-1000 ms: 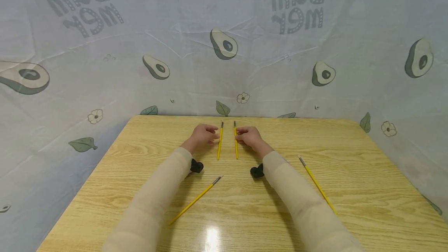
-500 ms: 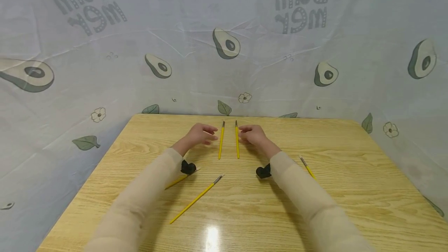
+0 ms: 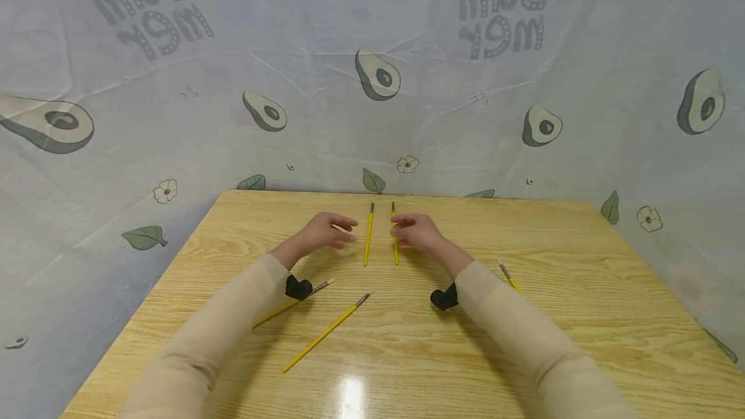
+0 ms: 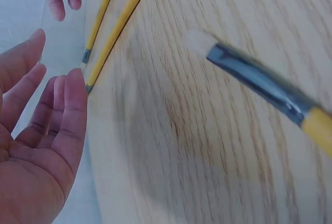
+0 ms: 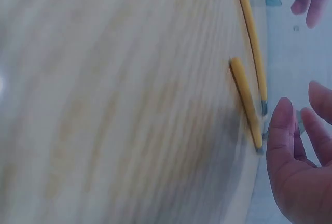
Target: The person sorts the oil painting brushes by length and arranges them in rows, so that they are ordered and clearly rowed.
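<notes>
Two yellow-handled paintbrushes lie side by side near the far edge of the table, a narrow gap between them. My left hand (image 3: 320,233) hovers left of the left paintbrush (image 3: 368,238), apart from it, fingers loosely bent and holding nothing. On the other side my right hand (image 3: 421,234) is over the right paintbrush (image 3: 396,255); its fingertips overlap the handle in the head view. In the right wrist view that hand (image 5: 301,167) has its thumb and fingers spread apart, with nothing between them. The left wrist view shows the left hand (image 4: 46,141) likewise empty-fingered.
Another paintbrush (image 3: 326,335) lies slantwise on the wooden table (image 3: 407,354) between the forearms. One more paintbrush (image 3: 276,313) is partly under the left sleeve, and a further paintbrush (image 3: 509,276) is mostly hidden by the right sleeve. A printed curtain (image 3: 326,141) hangs behind the table.
My left hand has drawn left, away from its paintbrush, uncovering the paintbrush by the left sleeve. The right forearm has shifted right, covering more of the paintbrush there. The two far paintbrushes stay put.
</notes>
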`<move>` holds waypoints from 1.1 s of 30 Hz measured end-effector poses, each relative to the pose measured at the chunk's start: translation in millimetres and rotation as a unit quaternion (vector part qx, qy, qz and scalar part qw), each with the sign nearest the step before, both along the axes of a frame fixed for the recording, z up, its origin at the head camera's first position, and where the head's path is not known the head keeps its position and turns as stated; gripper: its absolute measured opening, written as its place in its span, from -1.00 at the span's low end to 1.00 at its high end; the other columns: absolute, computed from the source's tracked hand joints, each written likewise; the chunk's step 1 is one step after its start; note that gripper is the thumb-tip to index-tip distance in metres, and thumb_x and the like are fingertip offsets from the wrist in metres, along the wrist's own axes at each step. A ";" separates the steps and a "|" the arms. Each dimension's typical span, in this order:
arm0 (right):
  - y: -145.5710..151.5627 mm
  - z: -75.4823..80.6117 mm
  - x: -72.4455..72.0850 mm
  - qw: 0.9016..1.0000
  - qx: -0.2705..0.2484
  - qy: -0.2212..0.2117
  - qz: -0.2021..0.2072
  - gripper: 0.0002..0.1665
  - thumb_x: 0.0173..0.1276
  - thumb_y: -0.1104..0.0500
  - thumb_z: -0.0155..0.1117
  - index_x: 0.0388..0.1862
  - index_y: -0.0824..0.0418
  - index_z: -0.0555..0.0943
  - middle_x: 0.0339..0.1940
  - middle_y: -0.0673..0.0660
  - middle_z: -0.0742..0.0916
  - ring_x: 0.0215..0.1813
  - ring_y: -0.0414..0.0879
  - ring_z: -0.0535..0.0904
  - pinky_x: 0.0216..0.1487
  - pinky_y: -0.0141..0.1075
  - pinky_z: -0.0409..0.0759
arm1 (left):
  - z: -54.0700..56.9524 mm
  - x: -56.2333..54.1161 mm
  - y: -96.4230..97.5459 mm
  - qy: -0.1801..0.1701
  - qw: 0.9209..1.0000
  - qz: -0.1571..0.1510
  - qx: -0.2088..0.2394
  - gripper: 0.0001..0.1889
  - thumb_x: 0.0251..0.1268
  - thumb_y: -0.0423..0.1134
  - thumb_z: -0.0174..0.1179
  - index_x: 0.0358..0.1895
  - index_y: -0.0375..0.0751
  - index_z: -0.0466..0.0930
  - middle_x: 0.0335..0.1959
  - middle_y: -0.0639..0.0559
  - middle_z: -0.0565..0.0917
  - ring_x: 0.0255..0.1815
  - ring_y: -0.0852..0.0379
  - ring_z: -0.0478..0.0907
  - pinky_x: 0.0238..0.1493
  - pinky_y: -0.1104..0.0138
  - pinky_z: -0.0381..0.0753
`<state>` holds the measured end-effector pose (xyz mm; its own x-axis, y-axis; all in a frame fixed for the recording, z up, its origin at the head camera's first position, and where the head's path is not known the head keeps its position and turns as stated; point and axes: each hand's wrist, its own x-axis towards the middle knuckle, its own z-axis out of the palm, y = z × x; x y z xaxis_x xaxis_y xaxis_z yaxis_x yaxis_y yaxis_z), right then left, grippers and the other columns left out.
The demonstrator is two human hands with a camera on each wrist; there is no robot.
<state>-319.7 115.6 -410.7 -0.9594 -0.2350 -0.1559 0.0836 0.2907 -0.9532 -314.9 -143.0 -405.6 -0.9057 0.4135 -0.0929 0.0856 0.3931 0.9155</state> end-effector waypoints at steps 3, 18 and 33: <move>-1.6 1.6 8.4 1.000 -0.002 0.003 0.010 -0.53 0.40 0.32 0.23 0.26 0.42 0.47 -0.11 0.17 0.62 0.00 0.06 0.59 -0.01 -0.15 0.60 | 1.4 3.9 -5.6 0.000 1.000 -0.004 -0.001 -0.48 0.27 -0.31 0.32 0.29 -0.34 0.48 0.14 -0.30 0.52 -0.01 0.01 0.60 -0.11 0.20 0.65; -8.8 1.7 51.8 0.999 -0.038 0.006 0.021 -0.55 0.38 0.35 0.25 0.23 0.43 0.50 -0.17 0.17 0.63 -0.06 0.10 0.58 -0.05 -0.12 0.62 | -1.8 23.3 -35.1 -0.027 0.999 -0.045 0.008 -0.51 0.32 -0.31 0.27 0.29 -0.35 0.47 0.16 -0.27 0.53 0.02 -0.02 0.58 -0.07 0.15 0.63; -22.6 6.0 96.5 0.997 -0.073 0.016 0.028 -0.59 0.35 0.38 0.27 0.15 0.46 0.53 -0.15 0.20 0.64 -0.17 -0.08 0.59 -0.09 -0.11 0.63 | -2.2 48.1 -58.3 -0.027 0.998 -0.058 0.006 -0.53 0.32 -0.30 0.27 0.27 -0.37 0.49 0.17 -0.28 0.53 -0.02 -0.03 0.60 -0.08 0.14 0.63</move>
<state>-223.2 93.0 -404.7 -0.9483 -0.3053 -0.0862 0.0406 0.1530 -0.9874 -266.8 -201.3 -407.8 -0.8455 0.5169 -0.1336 0.0809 0.3715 0.9249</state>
